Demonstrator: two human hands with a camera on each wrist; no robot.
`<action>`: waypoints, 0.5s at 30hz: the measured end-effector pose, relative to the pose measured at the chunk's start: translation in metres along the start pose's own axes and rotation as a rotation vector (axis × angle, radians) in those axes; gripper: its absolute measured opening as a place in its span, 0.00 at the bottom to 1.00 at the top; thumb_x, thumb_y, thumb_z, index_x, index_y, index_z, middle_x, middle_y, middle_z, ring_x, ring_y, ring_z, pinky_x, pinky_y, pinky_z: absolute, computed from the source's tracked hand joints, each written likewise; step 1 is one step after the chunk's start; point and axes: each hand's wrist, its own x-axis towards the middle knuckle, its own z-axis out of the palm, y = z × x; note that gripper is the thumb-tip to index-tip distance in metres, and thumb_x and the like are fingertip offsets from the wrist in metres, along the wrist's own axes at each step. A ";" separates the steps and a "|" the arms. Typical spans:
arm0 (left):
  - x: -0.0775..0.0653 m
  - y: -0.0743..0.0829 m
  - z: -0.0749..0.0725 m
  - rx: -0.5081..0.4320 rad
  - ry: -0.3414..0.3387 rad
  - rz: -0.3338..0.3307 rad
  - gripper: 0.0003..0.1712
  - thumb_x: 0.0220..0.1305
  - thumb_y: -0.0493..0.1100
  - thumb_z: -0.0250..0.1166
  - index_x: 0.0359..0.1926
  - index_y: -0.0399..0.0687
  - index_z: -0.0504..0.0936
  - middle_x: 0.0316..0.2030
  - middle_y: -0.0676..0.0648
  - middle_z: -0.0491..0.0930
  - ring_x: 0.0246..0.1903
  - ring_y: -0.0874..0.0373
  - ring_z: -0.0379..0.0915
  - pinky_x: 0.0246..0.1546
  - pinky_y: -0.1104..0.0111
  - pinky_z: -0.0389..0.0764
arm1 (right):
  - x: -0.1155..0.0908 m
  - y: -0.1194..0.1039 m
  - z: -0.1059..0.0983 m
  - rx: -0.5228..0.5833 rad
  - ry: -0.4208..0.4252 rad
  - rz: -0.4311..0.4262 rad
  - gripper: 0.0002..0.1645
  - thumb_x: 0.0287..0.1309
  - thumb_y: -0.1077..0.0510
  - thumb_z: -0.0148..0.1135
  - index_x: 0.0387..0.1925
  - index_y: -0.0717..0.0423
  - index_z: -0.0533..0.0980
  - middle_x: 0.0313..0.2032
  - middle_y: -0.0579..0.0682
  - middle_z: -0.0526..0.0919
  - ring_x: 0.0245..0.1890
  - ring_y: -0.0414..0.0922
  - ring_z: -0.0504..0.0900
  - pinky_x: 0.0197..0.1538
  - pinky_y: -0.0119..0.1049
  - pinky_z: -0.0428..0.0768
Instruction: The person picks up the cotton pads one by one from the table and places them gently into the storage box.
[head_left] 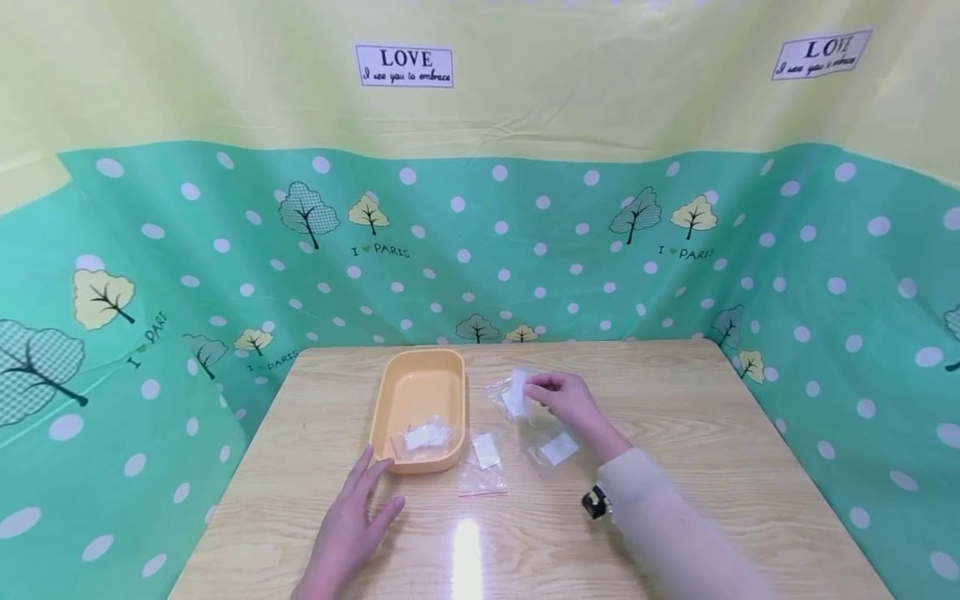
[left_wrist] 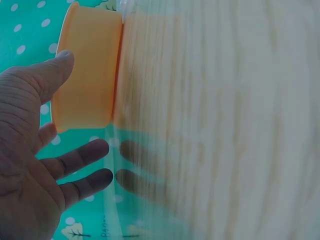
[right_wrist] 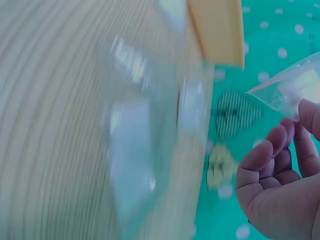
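Observation:
My right hand (head_left: 568, 402) pinches a small clear zip bag (right_wrist: 299, 89) with a white piece inside, between thumb and fingertips, above the table. Just under it in the head view lies another clear zip bag (head_left: 495, 389), partly overlapped by the held one. Two more such bags lie nearer: one with a white piece (head_left: 486, 451) beside the tray, one (head_left: 558, 449) below my right wrist. My left hand (head_left: 351, 517) has its fingers spread at the near left corner of the orange tray (head_left: 420, 390). Its thumb overlaps the tray wall (left_wrist: 90, 75) in the left wrist view.
Inside the tray, at its near end, lie clear bags with white pieces (head_left: 426, 437). The wooden table (head_left: 675, 392) is bordered at the back and sides by a green dotted curtain (head_left: 502, 250). A dark device (head_left: 595, 502) sits at my right wrist.

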 end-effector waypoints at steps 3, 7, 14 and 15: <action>0.001 0.001 0.000 0.005 -0.007 -0.002 0.39 0.69 0.51 0.75 0.77 0.52 0.72 0.84 0.38 0.55 0.74 0.30 0.68 0.64 0.31 0.78 | 0.003 -0.008 0.024 0.064 -0.011 0.010 0.18 0.67 0.47 0.74 0.52 0.52 0.87 0.46 0.50 0.89 0.44 0.45 0.82 0.54 0.49 0.87; 0.003 0.001 0.000 0.011 -0.013 0.000 0.39 0.69 0.52 0.75 0.76 0.52 0.72 0.84 0.39 0.55 0.74 0.30 0.67 0.65 0.32 0.78 | 0.004 -0.018 0.053 0.114 -0.033 0.006 0.19 0.66 0.48 0.75 0.51 0.54 0.87 0.44 0.51 0.90 0.41 0.44 0.83 0.57 0.53 0.87; 0.001 -0.002 0.001 0.016 -0.007 0.008 0.39 0.69 0.52 0.75 0.76 0.50 0.73 0.84 0.37 0.56 0.73 0.29 0.69 0.62 0.32 0.81 | 0.003 -0.031 0.090 0.172 -0.078 0.012 0.20 0.67 0.50 0.73 0.54 0.56 0.86 0.47 0.53 0.91 0.45 0.49 0.86 0.61 0.56 0.87; 0.000 -0.003 0.002 0.018 -0.003 0.009 0.39 0.68 0.52 0.75 0.76 0.50 0.73 0.84 0.37 0.56 0.73 0.29 0.69 0.62 0.32 0.81 | 0.003 -0.032 0.093 0.179 -0.096 0.006 0.21 0.67 0.51 0.72 0.56 0.57 0.85 0.48 0.54 0.91 0.46 0.50 0.87 0.61 0.56 0.87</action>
